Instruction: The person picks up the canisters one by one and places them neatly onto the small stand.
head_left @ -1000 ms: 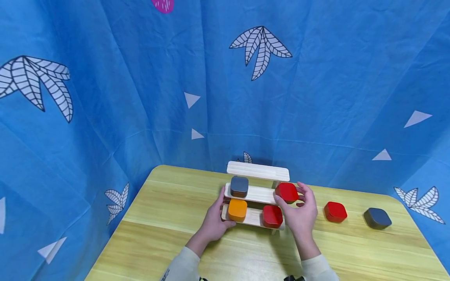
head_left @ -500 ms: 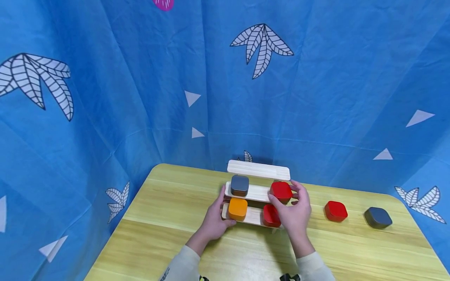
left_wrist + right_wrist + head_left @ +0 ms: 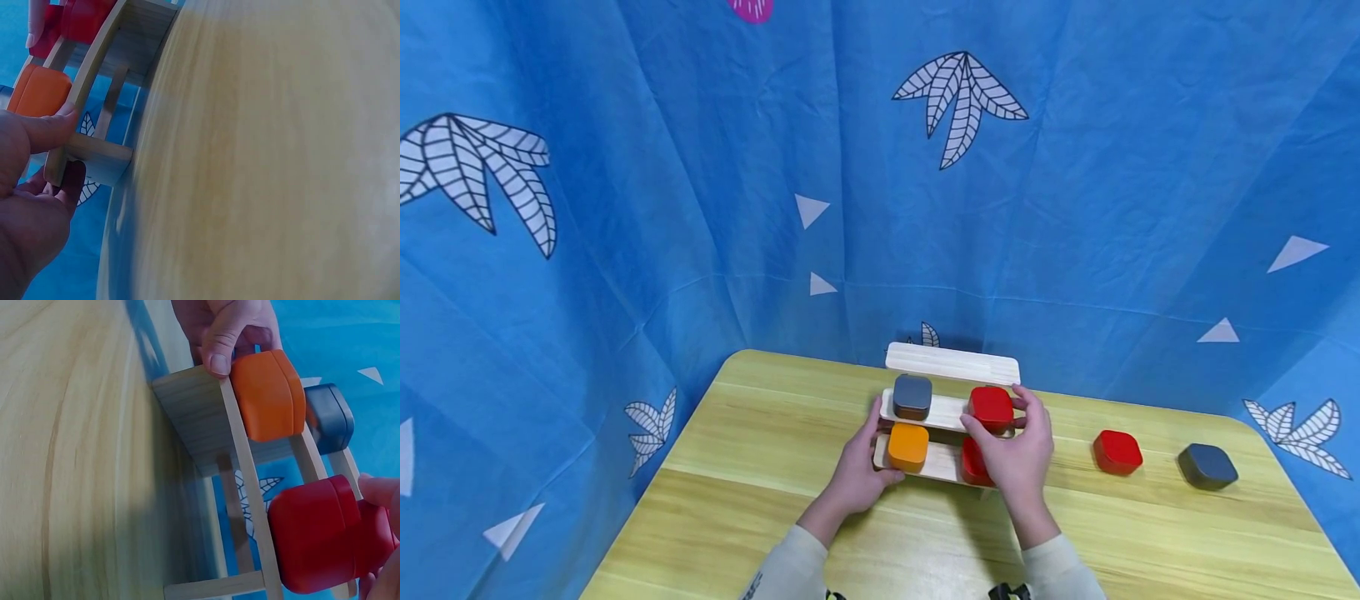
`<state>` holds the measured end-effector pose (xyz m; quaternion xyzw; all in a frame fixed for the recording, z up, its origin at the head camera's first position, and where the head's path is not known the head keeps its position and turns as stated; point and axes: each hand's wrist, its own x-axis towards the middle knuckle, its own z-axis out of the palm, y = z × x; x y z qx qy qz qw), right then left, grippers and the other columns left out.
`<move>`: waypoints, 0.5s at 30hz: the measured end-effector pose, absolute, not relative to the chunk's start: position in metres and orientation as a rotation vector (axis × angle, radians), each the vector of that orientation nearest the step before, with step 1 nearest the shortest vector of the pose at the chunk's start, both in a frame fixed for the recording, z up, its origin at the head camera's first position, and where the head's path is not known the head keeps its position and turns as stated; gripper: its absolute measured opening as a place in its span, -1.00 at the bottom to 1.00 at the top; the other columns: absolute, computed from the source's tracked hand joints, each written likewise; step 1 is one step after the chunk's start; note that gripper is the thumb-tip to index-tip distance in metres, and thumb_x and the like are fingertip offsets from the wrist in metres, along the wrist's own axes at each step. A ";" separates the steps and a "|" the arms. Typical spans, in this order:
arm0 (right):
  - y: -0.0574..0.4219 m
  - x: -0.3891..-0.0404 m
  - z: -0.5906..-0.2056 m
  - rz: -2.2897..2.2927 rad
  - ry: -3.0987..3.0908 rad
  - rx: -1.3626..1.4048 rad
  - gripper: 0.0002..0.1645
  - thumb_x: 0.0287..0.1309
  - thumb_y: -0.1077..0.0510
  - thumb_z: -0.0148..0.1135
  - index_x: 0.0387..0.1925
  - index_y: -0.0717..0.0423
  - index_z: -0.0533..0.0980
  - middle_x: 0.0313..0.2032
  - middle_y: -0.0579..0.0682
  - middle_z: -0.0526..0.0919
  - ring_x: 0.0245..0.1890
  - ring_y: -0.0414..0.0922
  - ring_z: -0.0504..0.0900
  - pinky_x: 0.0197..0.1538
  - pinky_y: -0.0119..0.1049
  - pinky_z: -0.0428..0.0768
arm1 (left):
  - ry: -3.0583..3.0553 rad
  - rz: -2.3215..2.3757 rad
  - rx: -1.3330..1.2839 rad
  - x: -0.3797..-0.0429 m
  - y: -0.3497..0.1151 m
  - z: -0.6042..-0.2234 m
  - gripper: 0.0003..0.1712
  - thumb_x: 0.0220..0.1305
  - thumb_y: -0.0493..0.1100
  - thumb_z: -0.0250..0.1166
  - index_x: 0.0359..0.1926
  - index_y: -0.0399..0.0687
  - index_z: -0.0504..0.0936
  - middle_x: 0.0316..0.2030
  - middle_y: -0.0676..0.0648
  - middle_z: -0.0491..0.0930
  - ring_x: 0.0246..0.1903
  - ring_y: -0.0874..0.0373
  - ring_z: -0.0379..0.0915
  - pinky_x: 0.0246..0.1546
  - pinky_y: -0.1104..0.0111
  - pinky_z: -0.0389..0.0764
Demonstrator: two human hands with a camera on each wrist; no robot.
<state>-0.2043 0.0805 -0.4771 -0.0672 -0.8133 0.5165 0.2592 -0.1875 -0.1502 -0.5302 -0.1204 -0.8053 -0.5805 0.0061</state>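
A three-step wooden rack [image 3: 952, 363] stands toward the back of the table. My left hand [image 3: 853, 473] grips the left end of its lowest step, thumb on the front edge in the left wrist view. My right hand [image 3: 1021, 462] holds a red rounded-square box [image 3: 991, 407] between thumb and fingers at the right part of the middle step. A dark grey box [image 3: 912, 393] sits at that step's left end. On the lowest step are an orange box [image 3: 907, 446], right by my left thumb, and another red box [image 3: 973, 461], partly hidden behind my right hand.
To the right of the rack, a red box [image 3: 1117, 452] and a dark grey box [image 3: 1207, 466] lie on the wooden table [image 3: 737, 483]. A blue patterned curtain [image 3: 880, 208] hangs right behind the table's back edge.
My right hand has moved left along the middle step with the red box, toward the dark grey box. My left hand keeps its grip on the rack's left end.
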 end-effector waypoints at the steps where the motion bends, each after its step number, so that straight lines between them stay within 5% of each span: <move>1: 0.080 -0.204 -0.477 1.392 -2.208 -0.180 0.00 -0.25 0.06 0.71 0.28 0.06 0.42 0.05 0.06 0.53 -0.19 -0.06 0.47 -0.23 -0.13 0.56 | -2.522 -1.818 -0.372 -0.188 -0.150 -0.530 0.48 -0.04 -0.57 0.48 0.61 0.31 -0.29 0.37 -0.05 0.30 0.33 -0.06 0.27 0.22 0.16 0.43; 15: 0.075 -0.206 -0.480 1.375 -2.236 -0.212 0.13 -0.25 0.05 0.71 0.38 0.02 0.30 0.08 0.09 0.48 -0.19 -0.03 0.44 -0.20 -0.10 0.55 | -2.543 -1.804 -0.353 -0.188 -0.150 -0.531 0.47 -0.03 -0.55 0.49 0.60 0.35 -0.28 0.36 -0.02 0.31 0.33 -0.02 0.26 0.26 0.17 0.38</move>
